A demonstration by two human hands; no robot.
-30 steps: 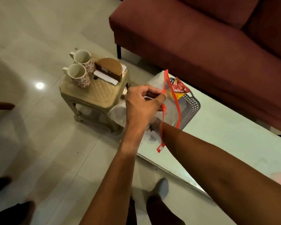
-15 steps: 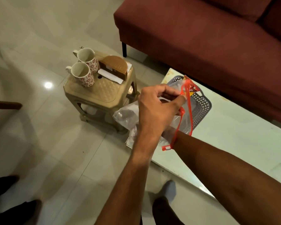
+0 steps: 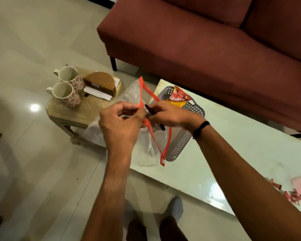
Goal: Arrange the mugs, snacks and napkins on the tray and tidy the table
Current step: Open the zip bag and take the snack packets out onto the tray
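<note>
My left hand (image 3: 121, 125) pinches the red zip edge of a clear plastic bag (image 3: 146, 146), held above the table's left end. My right hand (image 3: 169, 114) is out of the bag and grips its red rim next to the left hand, with small dark items between the fingers. Behind the bag, a grey perforated tray (image 3: 184, 141) lies on the table and holds a red and yellow snack packet (image 3: 178, 98). Two white mugs with red flowers (image 3: 67, 84) and a brown napkin holder (image 3: 101, 84) with white napkins stand on a beige stool (image 3: 76, 113).
The pale glass-topped table (image 3: 241, 145) runs to the right, with red wrapper scraps and a pink piece (image 3: 295, 190) near its right end. A maroon sofa (image 3: 207, 40) stands behind it. My feet are on the tiled floor below.
My right hand came out of the bag and now grips its red rim beside my left hand. The view shifted, bringing the table's right end into sight.
</note>
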